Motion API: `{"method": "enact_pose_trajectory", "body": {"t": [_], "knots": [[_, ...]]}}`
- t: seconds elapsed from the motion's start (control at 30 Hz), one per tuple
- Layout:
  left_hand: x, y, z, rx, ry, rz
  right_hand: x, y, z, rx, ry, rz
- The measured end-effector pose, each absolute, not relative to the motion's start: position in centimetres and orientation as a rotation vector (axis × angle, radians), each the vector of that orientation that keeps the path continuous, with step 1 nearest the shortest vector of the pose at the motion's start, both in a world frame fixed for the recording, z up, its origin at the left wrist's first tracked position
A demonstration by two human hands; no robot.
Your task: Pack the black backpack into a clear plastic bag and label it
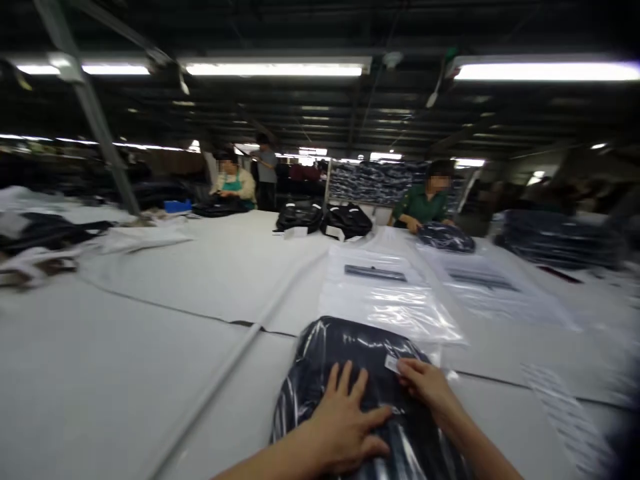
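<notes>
A dark folded garment in a clear plastic bag (345,340) lies on the white table in front of me. My left hand (345,423) rests flat on the bag with its fingers spread. Close to the bag's right side, my right hand (425,387) pinches a small white label sticker (391,364) by its right end. The label lies against or just over the plastic; I cannot tell how much of it touches. My forearms cover the near part of the bag.
Flat clear plastic bags (385,307) lie beyond the garment. A sheet of labels (565,413) is at right. Stacked dark packs (555,237) stand farther right, black bundles (347,221) at the far edge. A person in green (425,203) handles a pack across the table.
</notes>
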State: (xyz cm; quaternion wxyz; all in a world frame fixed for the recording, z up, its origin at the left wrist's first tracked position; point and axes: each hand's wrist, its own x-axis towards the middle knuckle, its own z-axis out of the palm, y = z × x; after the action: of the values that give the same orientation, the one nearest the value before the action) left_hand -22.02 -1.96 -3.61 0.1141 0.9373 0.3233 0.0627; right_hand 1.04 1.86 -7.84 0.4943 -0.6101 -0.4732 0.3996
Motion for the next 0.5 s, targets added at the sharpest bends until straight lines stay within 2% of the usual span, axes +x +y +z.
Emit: {"method": "enact_pose_trajectory", "body": {"t": [0.1, 0.5], "knots": [[-21.9, -1.4, -3.7, 2.731, 0.987, 0.137, -0.4, 1.9, -6.7, -1.448, -1.123, 1.092], [-20.8, -1.1, -3.9, 2.66, 1.102, 0.069, -3.0, 2.8, -6.9, -1.477, -1.219, 1.117]]}}
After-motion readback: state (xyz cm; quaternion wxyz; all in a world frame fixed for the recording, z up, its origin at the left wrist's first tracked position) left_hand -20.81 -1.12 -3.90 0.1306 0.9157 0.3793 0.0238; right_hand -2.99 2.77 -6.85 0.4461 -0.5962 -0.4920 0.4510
